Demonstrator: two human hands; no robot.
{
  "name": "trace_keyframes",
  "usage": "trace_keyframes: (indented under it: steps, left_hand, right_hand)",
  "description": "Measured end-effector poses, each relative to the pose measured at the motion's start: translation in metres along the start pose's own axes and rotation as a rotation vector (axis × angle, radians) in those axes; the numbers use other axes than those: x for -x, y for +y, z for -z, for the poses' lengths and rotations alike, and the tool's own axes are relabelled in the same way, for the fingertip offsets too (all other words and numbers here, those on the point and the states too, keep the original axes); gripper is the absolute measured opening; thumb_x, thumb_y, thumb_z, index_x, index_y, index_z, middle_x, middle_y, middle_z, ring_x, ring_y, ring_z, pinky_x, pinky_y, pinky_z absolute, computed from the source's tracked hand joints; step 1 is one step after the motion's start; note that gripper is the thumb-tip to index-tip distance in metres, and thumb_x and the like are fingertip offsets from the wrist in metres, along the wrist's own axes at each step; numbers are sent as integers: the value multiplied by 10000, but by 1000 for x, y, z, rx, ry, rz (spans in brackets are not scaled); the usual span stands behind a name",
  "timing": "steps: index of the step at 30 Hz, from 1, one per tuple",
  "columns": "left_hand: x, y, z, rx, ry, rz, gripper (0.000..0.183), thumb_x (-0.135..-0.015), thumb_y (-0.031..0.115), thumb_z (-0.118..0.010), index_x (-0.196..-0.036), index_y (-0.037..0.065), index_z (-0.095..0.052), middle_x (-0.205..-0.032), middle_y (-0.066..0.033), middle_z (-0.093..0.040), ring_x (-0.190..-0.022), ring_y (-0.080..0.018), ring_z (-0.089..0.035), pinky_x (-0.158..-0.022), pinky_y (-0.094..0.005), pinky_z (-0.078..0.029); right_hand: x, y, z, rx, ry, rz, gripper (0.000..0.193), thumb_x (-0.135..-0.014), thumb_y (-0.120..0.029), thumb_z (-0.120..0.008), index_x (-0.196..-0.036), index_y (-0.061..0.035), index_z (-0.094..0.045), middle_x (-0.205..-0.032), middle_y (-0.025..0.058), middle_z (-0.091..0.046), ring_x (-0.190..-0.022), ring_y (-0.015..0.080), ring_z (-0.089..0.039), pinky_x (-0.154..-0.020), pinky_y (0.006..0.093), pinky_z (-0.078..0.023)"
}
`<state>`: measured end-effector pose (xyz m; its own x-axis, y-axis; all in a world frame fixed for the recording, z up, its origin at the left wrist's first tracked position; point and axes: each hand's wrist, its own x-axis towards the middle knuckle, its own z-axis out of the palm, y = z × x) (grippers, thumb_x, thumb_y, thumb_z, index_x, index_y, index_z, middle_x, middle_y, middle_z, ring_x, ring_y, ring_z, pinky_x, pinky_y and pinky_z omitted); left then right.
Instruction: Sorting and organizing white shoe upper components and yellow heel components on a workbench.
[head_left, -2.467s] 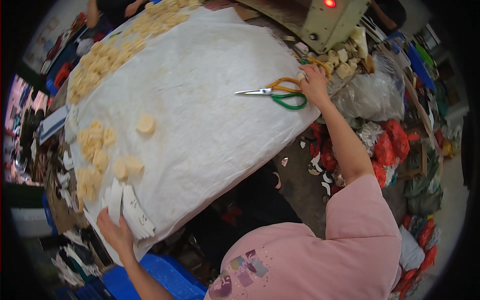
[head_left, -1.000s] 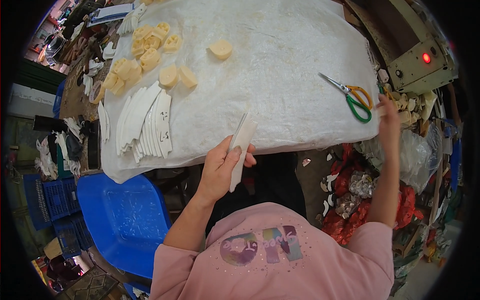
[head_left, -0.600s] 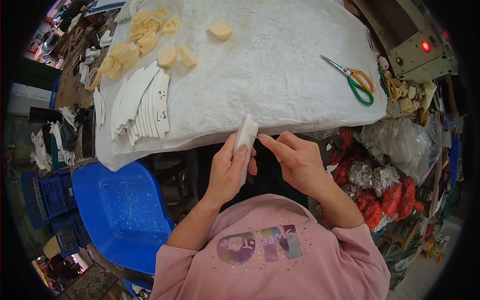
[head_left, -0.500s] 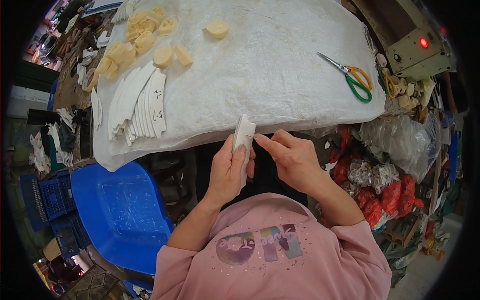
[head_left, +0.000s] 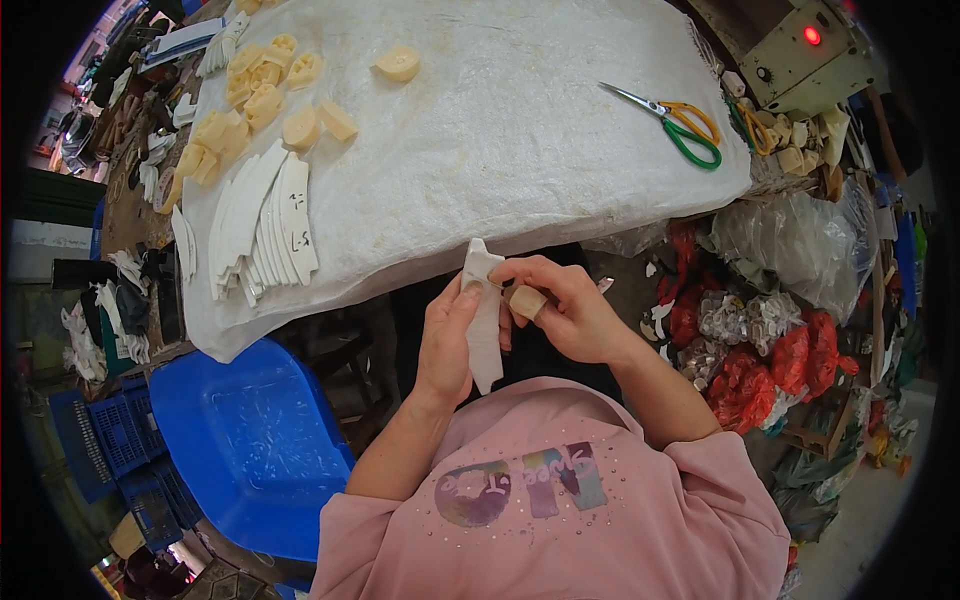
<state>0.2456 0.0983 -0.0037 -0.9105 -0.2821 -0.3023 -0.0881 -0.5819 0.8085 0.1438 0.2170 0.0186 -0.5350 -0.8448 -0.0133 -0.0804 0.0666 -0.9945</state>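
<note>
My left hand [head_left: 446, 335] is closed round a long, flat white strip [head_left: 485, 350], held upright just off the table's near edge. Its upper end is notched and pokes out above the fingers. My right hand [head_left: 580, 315] is bent at the strip's right side, fingertips pinched close to its upper part. A beige covering [head_left: 527, 302] wraps the right thumb. What the pinch holds, if anything, is too small to make out. More curved white strips [head_left: 265, 225], some with dark marks, lie fanned on the left of the cloth-covered table [head_left: 450, 150].
Yellowish moulded pieces [head_left: 262, 105] sit at the table's far left. Scissors with green and orange handles [head_left: 690, 135] lie at the right, near a box with a red light [head_left: 810, 65]. A blue plastic tub [head_left: 250, 450] stands lower left; red bags [head_left: 745, 385] are at right.
My right hand has turned inward, bringing its covered thumb into sight against the white strip. The strip now shows more of its broad face. The whole view has shifted slightly.
</note>
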Motion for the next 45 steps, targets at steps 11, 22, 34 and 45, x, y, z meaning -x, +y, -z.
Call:
trace_keyframes:
  steps: [11,22,34,45]
  left_hand:
    - [3,34,37,387,141,-133,269,-958,259,-391,-1153,80,-438,-713,-53,-481,-615,-155,-448,-556,-291,-393]
    - [-5,23,-2,-1474,-94,-1174,242,-635,-2,-626,-844,114,-661,-955,-31,-619,-964,-231,-564,-874,-400,-363]
    - [-20,14,-3,113,-113,-68,475,-954,300,-299,-1266,-37,-423,-1045,-163,-582,-968,-201,-562,-875,-334,-427]
    - [-15,18,-17,-593,39,-293,331,-953,224,-358,-1110,-18,-521,-708,-53,-594,-594,-108,-558,-547,-268,-447]
  right_hand:
    - [67,25,88,919,-499,-438,378,-800,-62,-545,-1170,-133,-564,-753,166,-630,-673,311,-618,-614,374,-480]
    - [53,11,34,-436,192,-245,608,-642,112,-550,-1221,-49,-454,-874,94,-643,-698,118,-563,-560,231,-450]
    - [27,25,-5,-297,187,-68,297,-807,-41,-603,-1086,-17,-503,-843,39,-573,-759,99,-550,-633,254,-441]
    - [13,0,19,654,245,237,391,-745,6,-569,-1116,-117,-592,-842,66,-553,-704,248,-601,-593,341,-490]
